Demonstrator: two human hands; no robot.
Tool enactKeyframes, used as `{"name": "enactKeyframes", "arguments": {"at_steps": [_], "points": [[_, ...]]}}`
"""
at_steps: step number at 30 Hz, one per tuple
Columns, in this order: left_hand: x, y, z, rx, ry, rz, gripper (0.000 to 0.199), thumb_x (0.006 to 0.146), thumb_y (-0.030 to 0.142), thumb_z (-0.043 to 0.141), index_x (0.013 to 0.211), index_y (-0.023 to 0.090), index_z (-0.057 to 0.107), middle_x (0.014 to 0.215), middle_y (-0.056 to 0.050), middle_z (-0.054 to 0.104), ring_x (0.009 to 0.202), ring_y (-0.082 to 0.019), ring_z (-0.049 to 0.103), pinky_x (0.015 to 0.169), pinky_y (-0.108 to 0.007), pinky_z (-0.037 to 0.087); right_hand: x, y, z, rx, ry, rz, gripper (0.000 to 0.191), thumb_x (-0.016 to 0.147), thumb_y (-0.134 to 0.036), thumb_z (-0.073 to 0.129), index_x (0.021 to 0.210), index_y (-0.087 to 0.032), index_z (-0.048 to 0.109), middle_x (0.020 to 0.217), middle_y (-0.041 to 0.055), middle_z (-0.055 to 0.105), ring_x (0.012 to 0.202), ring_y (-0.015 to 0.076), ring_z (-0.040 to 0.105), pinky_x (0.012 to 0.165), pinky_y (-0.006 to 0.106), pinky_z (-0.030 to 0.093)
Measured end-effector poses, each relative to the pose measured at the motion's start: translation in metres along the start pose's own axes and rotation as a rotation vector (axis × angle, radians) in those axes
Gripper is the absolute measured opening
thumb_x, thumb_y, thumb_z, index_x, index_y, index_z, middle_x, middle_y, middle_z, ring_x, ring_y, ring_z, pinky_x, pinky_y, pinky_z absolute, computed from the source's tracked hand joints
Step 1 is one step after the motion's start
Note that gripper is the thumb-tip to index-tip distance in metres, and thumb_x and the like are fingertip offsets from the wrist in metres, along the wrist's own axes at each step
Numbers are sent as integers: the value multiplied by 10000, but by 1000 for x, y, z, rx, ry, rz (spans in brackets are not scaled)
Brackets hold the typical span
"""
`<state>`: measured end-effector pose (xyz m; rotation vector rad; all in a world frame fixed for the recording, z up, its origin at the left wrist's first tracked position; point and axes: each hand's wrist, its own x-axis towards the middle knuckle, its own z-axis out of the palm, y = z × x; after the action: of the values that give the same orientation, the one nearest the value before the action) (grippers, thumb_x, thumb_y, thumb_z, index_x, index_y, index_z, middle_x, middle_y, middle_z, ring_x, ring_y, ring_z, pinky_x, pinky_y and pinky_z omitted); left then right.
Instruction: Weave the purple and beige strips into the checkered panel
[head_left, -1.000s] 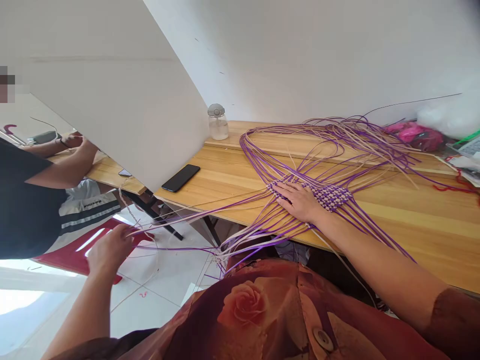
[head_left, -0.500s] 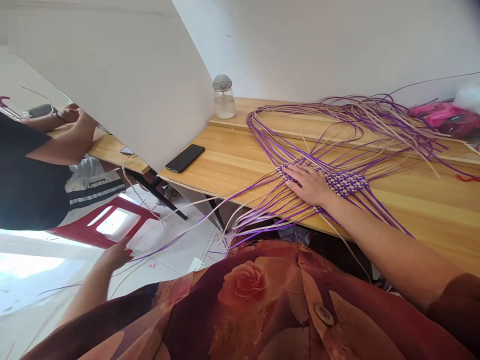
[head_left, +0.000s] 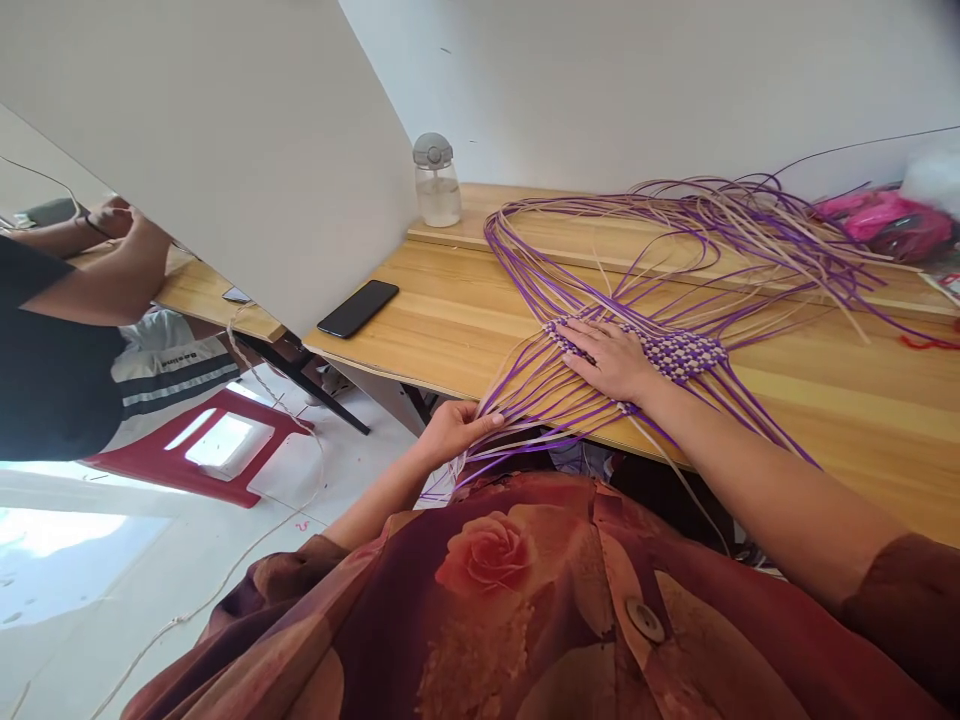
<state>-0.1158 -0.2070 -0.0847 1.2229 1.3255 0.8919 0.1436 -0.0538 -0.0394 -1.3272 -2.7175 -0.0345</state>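
A woven piece (head_left: 686, 352) of purple and beige strands lies on the wooden table (head_left: 442, 330). My right hand (head_left: 609, 358) rests flat on its left part, fingers spread and pointing left. At the table's front edge, my left hand (head_left: 461, 430) is closed around some of the loose strands (head_left: 532, 415) that fan out from the weave toward my body. Its thumb points right, along the strands. More long purple and beige strands (head_left: 517, 245) loop from the back of the weave toward the wall.
A black phone (head_left: 358, 308) and a clear bottle (head_left: 437, 190) with a grey lid are left of the strands. A pink bag (head_left: 892, 222) is at the back right. Beyond a white partition (head_left: 225, 130), another person's arm (head_left: 124, 270) shows near a red stool (head_left: 247, 450).
My left hand has come from the far lower left to the front strands by the table edge. My right hand has stayed on the weave. The view has shifted slightly.
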Motion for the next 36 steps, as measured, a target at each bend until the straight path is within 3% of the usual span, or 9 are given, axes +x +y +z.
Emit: {"name": "enactKeyframes", "arguments": {"at_steps": [5, 10, 13, 18, 21, 25, 30, 32, 36], "points": [[-3, 9, -2, -207, 86, -97, 490, 713, 576, 710, 895, 123, 744, 680, -34, 695, 562, -125, 588, 557, -228, 460, 0, 2, 2, 24, 14, 0, 571, 965, -546, 298, 1490, -338, 376, 1548, -7, 363, 1365, 341, 374, 1012, 593, 360], [-8, 33, -8, -3, 236, 39, 439, 763, 553, 663, 894, 139, 733, 764, -49, 706, 666, -138, 624, 581, -221, 500, 0, 3, 2, 30, 22, -10, 567, 970, -543, 297, 1490, -331, 379, 1548, -6, 365, 1368, 326, 375, 1030, 568, 351], [-6, 47, -14, 88, 325, 104, 412, 789, 547, 627, 819, 142, 696, 669, -19, 644, 565, -106, 561, 513, -205, 474, 0, 3, 2, 34, 22, -6, 567, 974, -548, 284, 1493, -336, 369, 1550, -12, 359, 1372, 317, 372, 1029, 569, 352], [-3, 60, -22, 66, 105, 20, 420, 746, 549, 683, 853, 143, 687, 497, 43, 509, 424, -65, 415, 412, -181, 323, 0, 3, 1, 37, 10, 2, 572, 968, -557, 296, 1492, -340, 371, 1551, -15, 358, 1365, 331, 374, 1029, 571, 351], [-1, 61, -21, 88, 35, -7, 419, 711, 557, 715, 723, 143, 648, 437, 70, 418, 387, -50, 340, 391, -186, 232, 0, 3, 0, 36, 16, 2, 570, 967, -553, 303, 1490, -337, 379, 1549, -15, 364, 1364, 330, 375, 1032, 562, 351], [5, 57, -20, 164, 198, 34, 408, 759, 546, 658, 784, 141, 696, 456, 47, 476, 421, -74, 404, 436, -201, 283, 0, 2, -1, 35, 8, 2, 561, 970, -547, 303, 1488, -345, 378, 1546, -9, 368, 1365, 316, 380, 1028, 551, 355], [8, 56, -27, 451, 451, 246, 318, 765, 462, 665, 826, 166, 762, 749, -32, 677, 665, -132, 572, 566, -213, 397, 0, 1, -1, 38, 14, 1, 566, 969, -558, 297, 1483, -340, 392, 1541, -4, 376, 1364, 323, 377, 1038, 547, 344], [6, 58, -28, 358, 387, 198, 344, 765, 475, 664, 870, 162, 761, 683, -17, 649, 577, -114, 541, 524, -214, 395, 0, 1, -1, 43, 16, -2, 570, 969, -562, 295, 1485, -339, 390, 1543, -6, 374, 1361, 329, 376, 1034, 555, 345], [1, 60, -28, 4, 64, -82, 416, 781, 504, 645, 956, 133, 714, 471, 27, 541, 382, -83, 447, 403, -198, 354, 0, 1, -2, 49, 9, 0, 574, 967, -561, 296, 1489, -338, 382, 1545, -12, 370, 1350, 334, 386, 1026, 558, 357]]}}
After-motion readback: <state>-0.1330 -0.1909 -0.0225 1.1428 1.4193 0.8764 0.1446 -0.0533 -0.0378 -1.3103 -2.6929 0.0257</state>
